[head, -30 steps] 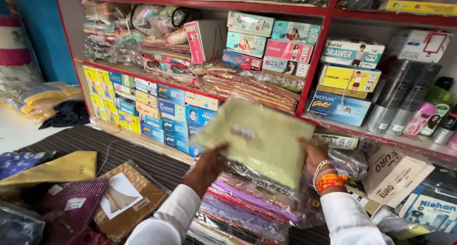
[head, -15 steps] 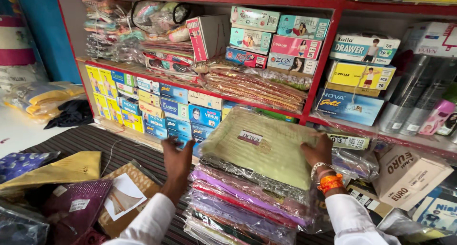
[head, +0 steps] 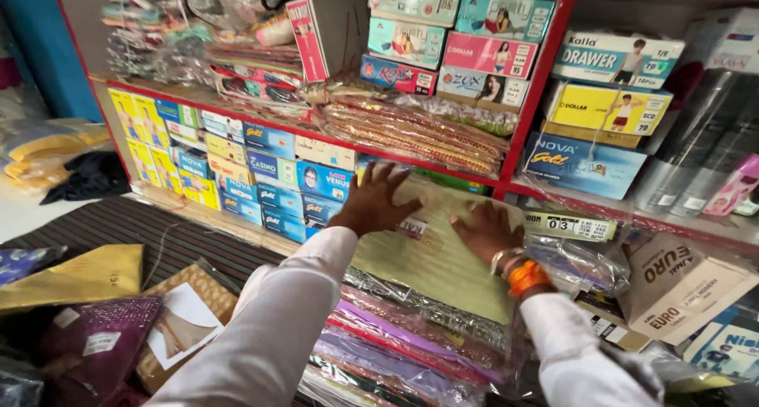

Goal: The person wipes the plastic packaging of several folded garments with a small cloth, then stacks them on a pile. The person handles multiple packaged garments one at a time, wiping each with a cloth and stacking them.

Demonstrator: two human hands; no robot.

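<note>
- Both my hands, left hand [head: 371,203] and right hand [head: 488,231], lie flat with fingers spread, pressing the olive-green plastic-wrapped fabric packet [head: 433,257].
- I judge it light, soft and slippery; best gripped at its side edges.

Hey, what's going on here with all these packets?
A person in white sleeves presses both palms flat on a pale green cloth packet that tops a stack of plastic-wrapped fabric packets. The left hand rests near the packet's far left corner, the right hand, with an orange wristband, beside it. Red shelves full of colourful boxes stand just behind the stack.
</note>
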